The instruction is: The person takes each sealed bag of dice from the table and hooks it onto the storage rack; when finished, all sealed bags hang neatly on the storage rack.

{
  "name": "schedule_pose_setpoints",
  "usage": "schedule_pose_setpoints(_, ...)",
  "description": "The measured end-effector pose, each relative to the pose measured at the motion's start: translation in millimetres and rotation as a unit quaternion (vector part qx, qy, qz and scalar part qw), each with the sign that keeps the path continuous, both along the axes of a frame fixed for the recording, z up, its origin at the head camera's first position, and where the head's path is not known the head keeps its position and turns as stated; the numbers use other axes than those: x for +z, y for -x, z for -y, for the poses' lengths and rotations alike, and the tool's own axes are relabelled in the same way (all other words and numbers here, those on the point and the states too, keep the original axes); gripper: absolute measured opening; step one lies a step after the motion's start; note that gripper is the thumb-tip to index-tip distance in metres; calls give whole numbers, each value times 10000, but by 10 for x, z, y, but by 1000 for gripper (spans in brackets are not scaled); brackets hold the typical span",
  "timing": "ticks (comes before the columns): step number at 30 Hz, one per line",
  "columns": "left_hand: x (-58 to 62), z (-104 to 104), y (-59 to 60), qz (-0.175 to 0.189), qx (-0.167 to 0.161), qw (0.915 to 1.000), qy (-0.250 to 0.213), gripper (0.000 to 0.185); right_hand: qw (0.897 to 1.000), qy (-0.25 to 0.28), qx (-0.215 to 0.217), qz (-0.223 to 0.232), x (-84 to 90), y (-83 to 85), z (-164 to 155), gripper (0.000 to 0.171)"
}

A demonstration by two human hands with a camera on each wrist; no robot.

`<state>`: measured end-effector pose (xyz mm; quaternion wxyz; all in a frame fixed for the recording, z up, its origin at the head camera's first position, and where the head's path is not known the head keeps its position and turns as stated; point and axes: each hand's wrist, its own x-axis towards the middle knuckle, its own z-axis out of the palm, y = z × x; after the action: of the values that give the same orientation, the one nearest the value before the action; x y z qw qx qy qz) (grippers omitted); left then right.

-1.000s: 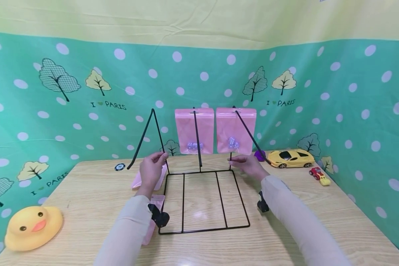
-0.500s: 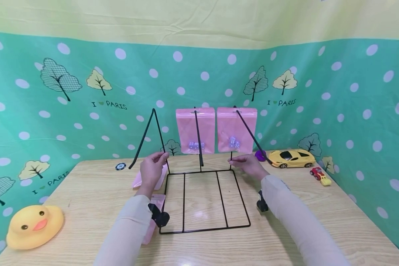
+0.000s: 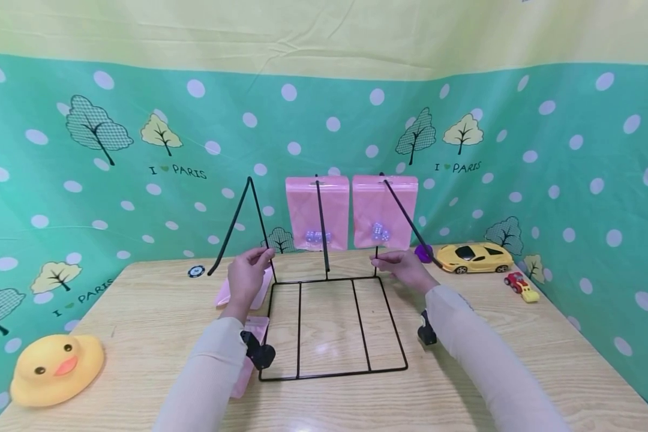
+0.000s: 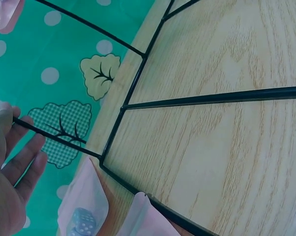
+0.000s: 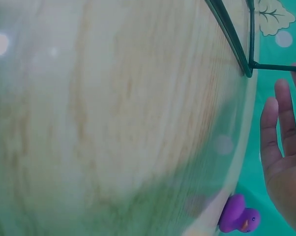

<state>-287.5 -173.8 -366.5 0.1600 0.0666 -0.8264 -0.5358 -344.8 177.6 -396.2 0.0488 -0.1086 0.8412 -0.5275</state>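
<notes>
A black wire display rack point(image 3: 333, 374) stands on the table, its flat base toward me and three slanted prongs at the back. My left hand point(image 3: 245, 277) pinches its left upright low down, between thumb and fingers; the left wrist view shows this hand point(image 4: 13, 167) on the wire. My right hand point(image 3: 405, 268) pinches the right upright just below a pink pouch point(image 3: 368, 207) with dice in it. Another pink dice pouch point(image 3: 301, 207) hangs from the middle prong. The left prong point(image 3: 231, 225) carries nothing. Two more pink pouches lie by my left arm, one behind point(image 3: 224, 295), one nearer point(image 3: 242, 381).
A yellow duck point(image 3: 56, 371) sits at front left and a poker chip point(image 3: 196, 272) at back left. Behind my right hand is a small purple duck point(image 5: 239, 215). A yellow toy car point(image 3: 475, 258) and a red-and-yellow toy vehicle point(image 3: 521, 287) stand at back right, before the curtain point(image 3: 324, 114).
Both hands keep their hold on the uprights, and the rack and hanging pouches stay in place. Only a very slight shift of the head view shows.
</notes>
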Motion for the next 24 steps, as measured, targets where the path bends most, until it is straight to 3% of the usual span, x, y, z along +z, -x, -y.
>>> schedule_pose_setpoints(18, 15, 32, -13, 117, -28, 9998, 137, 34, 9999, -136, 30, 24, -13, 9, 14, 40)
schedule_pose_setpoints(24, 108, 83, -49, 152, -424, 9953, 858, 37, 9997, -217, 72, -71, -17, 18, -29, 41)
